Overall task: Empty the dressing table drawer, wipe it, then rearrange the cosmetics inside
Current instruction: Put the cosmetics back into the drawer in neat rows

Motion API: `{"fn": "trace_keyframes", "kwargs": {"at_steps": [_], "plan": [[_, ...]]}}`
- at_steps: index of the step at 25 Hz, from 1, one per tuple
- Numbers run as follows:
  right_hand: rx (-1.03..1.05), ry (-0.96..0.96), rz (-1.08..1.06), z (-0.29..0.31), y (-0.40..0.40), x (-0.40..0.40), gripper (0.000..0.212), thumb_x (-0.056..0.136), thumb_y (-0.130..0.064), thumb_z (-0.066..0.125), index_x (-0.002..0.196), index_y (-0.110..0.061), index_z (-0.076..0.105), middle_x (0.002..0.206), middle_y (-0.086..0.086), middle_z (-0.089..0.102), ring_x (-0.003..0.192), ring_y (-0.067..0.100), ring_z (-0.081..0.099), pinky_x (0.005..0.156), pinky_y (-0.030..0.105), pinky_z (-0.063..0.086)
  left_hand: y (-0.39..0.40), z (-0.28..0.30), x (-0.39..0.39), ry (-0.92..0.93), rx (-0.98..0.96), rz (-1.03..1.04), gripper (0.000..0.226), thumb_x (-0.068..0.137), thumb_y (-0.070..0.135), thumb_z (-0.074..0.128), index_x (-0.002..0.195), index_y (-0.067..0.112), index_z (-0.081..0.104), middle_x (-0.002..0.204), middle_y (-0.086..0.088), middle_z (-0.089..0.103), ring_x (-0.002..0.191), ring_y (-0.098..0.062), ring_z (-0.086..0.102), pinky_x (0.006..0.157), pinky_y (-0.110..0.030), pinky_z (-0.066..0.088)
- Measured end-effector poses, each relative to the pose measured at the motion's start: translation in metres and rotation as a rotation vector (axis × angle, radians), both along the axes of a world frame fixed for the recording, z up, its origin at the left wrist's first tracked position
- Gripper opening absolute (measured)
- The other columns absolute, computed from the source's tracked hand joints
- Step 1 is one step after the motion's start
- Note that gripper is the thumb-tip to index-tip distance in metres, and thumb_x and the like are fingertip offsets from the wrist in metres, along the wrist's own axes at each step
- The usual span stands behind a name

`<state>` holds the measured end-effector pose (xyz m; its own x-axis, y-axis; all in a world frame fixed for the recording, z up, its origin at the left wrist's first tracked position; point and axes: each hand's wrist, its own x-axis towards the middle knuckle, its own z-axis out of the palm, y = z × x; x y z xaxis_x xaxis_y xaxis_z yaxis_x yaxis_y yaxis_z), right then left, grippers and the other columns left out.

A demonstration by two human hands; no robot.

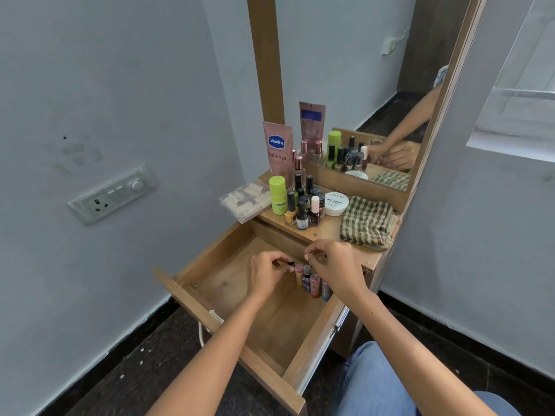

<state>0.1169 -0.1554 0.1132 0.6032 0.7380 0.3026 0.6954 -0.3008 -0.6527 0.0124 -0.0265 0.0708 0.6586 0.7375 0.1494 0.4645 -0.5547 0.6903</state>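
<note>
The wooden drawer is pulled out wide, its floor mostly bare. Along its right wall stands a short row of small bottles. My left hand is inside the drawer, fingers pinched on a small dark-capped bottle at the row's far end. My right hand hovers just above the row, thumb and forefinger pinched together; whether it holds anything is unclear. On the tabletop stand nail polish bottles, a green bottle, a pink Vaseline tube and a white jar.
A checked cloth lies folded on the tabletop's right side. A clear box of false nails overhangs the left edge. The mirror rises behind. A wall socket panel is at the left. My knee in jeans is beside the drawer.
</note>
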Motion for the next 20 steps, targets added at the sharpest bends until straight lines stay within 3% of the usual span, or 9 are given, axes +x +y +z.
{"fn": "trace_keyframes", "kwargs": {"at_steps": [8, 15, 20], "plan": [[-0.007, -0.008, -0.004, 0.007, -0.003, 0.001, 0.012, 0.086, -0.017, 0.066, 0.094, -0.019, 0.074, 0.088, -0.005, 0.073, 0.081, 0.008, 0.067, 0.073, 0.028, 0.056, 0.002, 0.005, -0.002, 0.079, 0.061, -0.096, 0.017, 0.066, 0.027, 0.083, 0.081, 0.030, 0.075, 0.078, 0.012, 0.071, 0.077, -0.007, 0.061, 0.078, -0.031, 0.046], [-0.027, -0.022, -0.020, 0.007, -0.005, 0.001, 0.013, 0.086, -0.019, 0.066, 0.097, -0.022, 0.073, 0.090, -0.006, 0.073, 0.083, 0.007, 0.067, 0.072, 0.026, 0.056, 0.004, 0.012, -0.007, 0.125, 0.068, -0.148, 0.036, 0.068, 0.018, 0.082, 0.100, 0.032, 0.071, 0.097, 0.014, 0.071, 0.089, -0.006, 0.059, 0.090, -0.040, 0.046], [-0.014, -0.023, -0.054, 0.012, -0.003, 0.003, 0.014, 0.085, -0.017, 0.066, 0.097, -0.021, 0.073, 0.088, -0.003, 0.074, 0.083, 0.011, 0.068, 0.074, 0.031, 0.056, 0.004, 0.025, -0.012, 0.055, 0.236, -0.115, 0.042, 0.079, 0.010, 0.072, 0.117, 0.026, 0.065, 0.112, 0.008, 0.068, 0.101, -0.006, 0.058, 0.096, -0.029, 0.043]]}}
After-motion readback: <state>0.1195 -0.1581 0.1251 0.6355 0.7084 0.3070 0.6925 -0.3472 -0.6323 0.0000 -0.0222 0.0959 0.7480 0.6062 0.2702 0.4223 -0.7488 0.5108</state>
